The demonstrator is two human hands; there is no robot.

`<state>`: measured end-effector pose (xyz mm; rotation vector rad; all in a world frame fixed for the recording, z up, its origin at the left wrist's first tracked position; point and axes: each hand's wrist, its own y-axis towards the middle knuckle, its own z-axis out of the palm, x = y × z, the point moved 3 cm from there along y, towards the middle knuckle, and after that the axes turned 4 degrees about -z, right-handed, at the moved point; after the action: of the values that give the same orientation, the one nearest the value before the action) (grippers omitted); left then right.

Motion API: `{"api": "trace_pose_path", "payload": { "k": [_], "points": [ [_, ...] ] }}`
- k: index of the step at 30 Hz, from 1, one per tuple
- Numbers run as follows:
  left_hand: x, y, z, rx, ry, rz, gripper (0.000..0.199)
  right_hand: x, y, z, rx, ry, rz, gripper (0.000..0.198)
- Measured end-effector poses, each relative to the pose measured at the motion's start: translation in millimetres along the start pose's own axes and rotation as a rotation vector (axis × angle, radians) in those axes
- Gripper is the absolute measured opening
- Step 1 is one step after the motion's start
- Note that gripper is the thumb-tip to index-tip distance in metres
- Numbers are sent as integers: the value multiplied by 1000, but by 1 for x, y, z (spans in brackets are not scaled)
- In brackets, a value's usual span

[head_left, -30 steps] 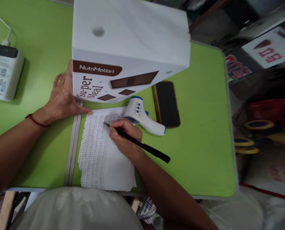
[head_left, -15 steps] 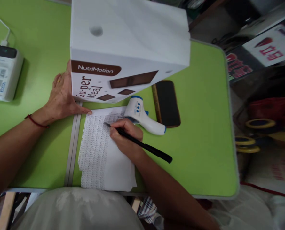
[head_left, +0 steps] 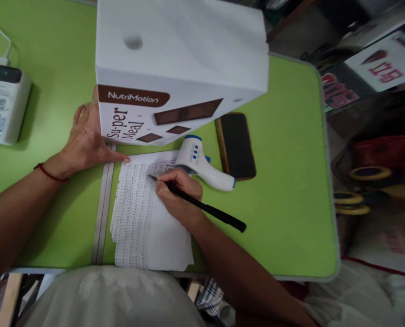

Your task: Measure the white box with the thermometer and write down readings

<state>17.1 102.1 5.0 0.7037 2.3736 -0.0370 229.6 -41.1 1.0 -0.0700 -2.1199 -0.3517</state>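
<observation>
A black pen [head_left: 207, 208] is pinched in my right hand [head_left: 180, 193], its tip on the written part of a white paper sheet [head_left: 170, 236]. Rows of small handwriting fill the sheet's left half. My left hand [head_left: 86, 136] lies on the table with fingers spread, the thumb at the sheet's top left corner. Its fingertips are partly hidden by a large white box [head_left: 185, 50] marked "NutriMotion". Just beyond my right hand, a white and blue infrared thermometer [head_left: 204, 165] lies on its side, overlapping the sheet's upper right edge.
A dark phone [head_left: 238, 145] lies right of the thermometer on the green table [head_left: 291, 204]. At the left stands a white power bank [head_left: 6, 104] with a white cable. A metal seam [head_left: 103, 213] crosses the table. Boxes and bags crowd the floor beyond the right edge.
The view has shifted very slightly, so the box and other things sit a little further left. Both hands keep their places, and the pen tip shows hardly any movement.
</observation>
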Motion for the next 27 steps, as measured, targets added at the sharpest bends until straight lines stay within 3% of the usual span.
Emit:
{"api": "trace_pose_path", "payload": {
  "k": [4, 27],
  "points": [
    [1, 0, 0, -9, -22, 11, 134, 0, 0, 0, -56, 40, 19, 6],
    [1, 0, 1, -18, -5, -1, 135, -1, -3, -1, -61, 19, 39, 9]
  ]
}}
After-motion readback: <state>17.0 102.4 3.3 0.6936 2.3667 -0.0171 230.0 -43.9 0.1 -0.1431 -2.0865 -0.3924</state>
